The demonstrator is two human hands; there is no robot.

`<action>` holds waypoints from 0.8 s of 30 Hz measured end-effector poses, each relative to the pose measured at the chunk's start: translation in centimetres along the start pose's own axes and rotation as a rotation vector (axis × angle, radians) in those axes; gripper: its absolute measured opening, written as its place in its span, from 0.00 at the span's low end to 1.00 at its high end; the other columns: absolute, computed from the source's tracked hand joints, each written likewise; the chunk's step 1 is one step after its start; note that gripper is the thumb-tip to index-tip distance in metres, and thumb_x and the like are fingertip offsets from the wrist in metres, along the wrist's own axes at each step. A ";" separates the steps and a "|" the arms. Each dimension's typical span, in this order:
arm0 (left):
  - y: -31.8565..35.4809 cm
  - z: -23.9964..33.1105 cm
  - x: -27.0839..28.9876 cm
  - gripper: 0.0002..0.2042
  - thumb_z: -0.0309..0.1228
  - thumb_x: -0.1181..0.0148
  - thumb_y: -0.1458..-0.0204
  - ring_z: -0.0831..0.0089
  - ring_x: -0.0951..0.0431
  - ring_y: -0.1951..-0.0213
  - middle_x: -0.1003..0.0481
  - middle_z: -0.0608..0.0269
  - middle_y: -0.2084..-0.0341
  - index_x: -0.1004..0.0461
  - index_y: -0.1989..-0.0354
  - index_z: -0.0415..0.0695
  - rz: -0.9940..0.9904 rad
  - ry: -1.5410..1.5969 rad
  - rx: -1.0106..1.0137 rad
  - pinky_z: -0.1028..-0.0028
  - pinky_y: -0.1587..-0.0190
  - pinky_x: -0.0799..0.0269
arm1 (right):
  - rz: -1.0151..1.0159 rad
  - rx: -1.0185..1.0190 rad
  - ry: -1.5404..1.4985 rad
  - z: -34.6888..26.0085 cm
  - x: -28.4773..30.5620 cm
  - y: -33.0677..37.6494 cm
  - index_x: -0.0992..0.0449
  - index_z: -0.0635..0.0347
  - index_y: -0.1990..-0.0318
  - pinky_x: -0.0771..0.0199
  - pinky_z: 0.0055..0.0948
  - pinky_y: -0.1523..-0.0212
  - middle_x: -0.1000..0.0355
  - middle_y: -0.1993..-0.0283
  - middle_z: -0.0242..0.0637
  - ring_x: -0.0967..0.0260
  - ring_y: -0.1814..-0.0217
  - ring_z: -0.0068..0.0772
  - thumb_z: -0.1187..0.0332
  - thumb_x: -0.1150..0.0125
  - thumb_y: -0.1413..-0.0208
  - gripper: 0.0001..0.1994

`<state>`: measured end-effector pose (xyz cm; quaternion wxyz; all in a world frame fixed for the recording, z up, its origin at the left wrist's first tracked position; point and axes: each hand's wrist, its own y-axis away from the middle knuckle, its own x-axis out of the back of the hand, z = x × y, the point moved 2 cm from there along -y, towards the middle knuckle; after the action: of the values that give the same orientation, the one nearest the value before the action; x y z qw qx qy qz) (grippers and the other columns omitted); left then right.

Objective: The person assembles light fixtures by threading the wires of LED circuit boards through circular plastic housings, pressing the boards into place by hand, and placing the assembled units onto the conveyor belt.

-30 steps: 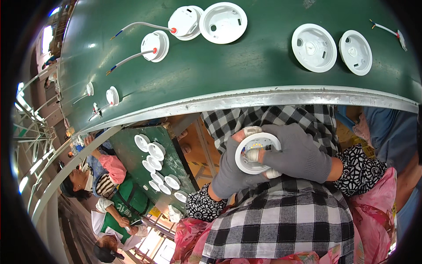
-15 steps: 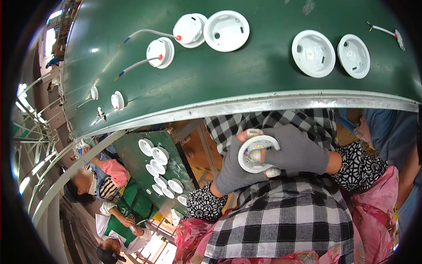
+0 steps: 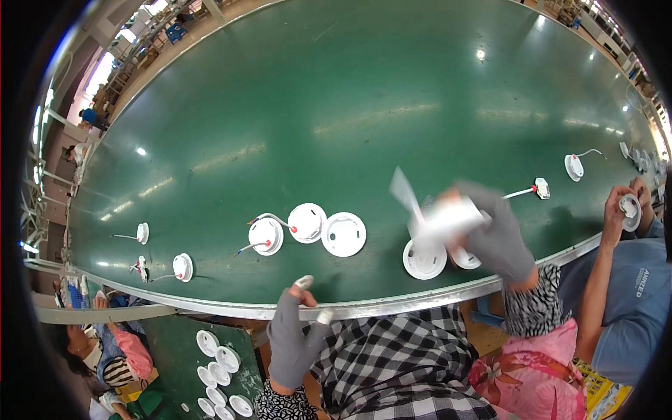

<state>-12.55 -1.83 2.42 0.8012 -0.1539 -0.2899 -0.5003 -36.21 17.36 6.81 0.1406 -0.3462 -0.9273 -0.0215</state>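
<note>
My right hand [image 3: 498,234], in a grey fingerless glove, is raised over the table's near side. Its fingers are closed on a white round lamp housing [image 3: 448,218], smeared by motion, with a pale blurred streak like a lead rising from it. Just below are a white lamp cup [image 3: 424,261] and a second cup [image 3: 466,260], partly covered by the hand. My left hand [image 3: 295,339], gloved alike with taped fingertips, is empty at the table's edge, fingers apart. Beyond it stand an open white cup [image 3: 344,234] and housings with leads [image 3: 306,222].
The green table [image 3: 336,105] has a metal edge [image 3: 420,294]. More wired housings [image 3: 183,267] lie left, and a small wired part [image 3: 542,188] right. A co-worker's hands [image 3: 617,210] hold a white housing at right. Several white cups [image 3: 227,358] stand on a lower table.
My right hand has carried the housing from my lap up over the table. My left hand has let go of it and moved left. The view now takes in more of the table.
</note>
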 end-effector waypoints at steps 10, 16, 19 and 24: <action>0.2 1.0 -5.6 0.18 0.26 0.34 0.51 0.64 0.28 0.68 0.30 0.61 0.71 0.30 0.53 0.38 -0.137 0.010 -0.282 0.69 0.63 0.30 | 0.144 0.475 1.204 11.3 -1.4 -13.7 0.29 0.50 0.48 0.32 0.40 0.49 0.29 0.61 0.36 0.30 0.52 0.38 0.72 0.41 0.51 0.20; -2.8 -0.4 -1.5 0.15 0.27 0.37 0.50 0.59 0.28 0.55 0.27 0.56 0.56 0.28 0.53 0.40 0.133 -0.224 -0.248 0.64 0.52 0.33 | 0.013 -0.014 0.862 6.5 0.5 -7.6 0.38 0.55 0.40 0.34 0.41 0.44 0.30 0.56 0.43 0.30 0.49 0.42 0.62 0.34 0.53 0.31; -6.1 -2.0 -1.1 0.18 0.31 0.38 0.51 0.54 0.35 0.44 0.31 0.54 0.48 0.28 0.51 0.42 0.287 -0.614 -0.292 0.56 0.41 0.43 | -0.060 -0.371 0.709 5.7 0.7 -7.1 0.40 0.59 0.39 0.30 0.42 0.47 0.28 0.54 0.49 0.29 0.50 0.50 0.52 0.30 0.56 0.39; -10.9 -5.7 -2.2 0.20 0.40 0.41 0.48 0.52 0.44 0.34 0.38 0.57 0.37 0.28 0.45 0.54 0.247 -0.773 -0.306 0.50 0.33 0.59 | -0.025 0.075 0.723 10.4 -3.7 -10.6 0.36 0.65 0.47 0.26 0.45 0.53 0.26 0.57 0.53 0.25 0.54 0.53 0.49 0.33 0.54 0.34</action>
<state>-21.25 -8.26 -3.88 0.6555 -0.4805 -0.4705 -0.3436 -42.96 8.35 -3.64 0.4716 -0.2995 -0.8221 -0.1101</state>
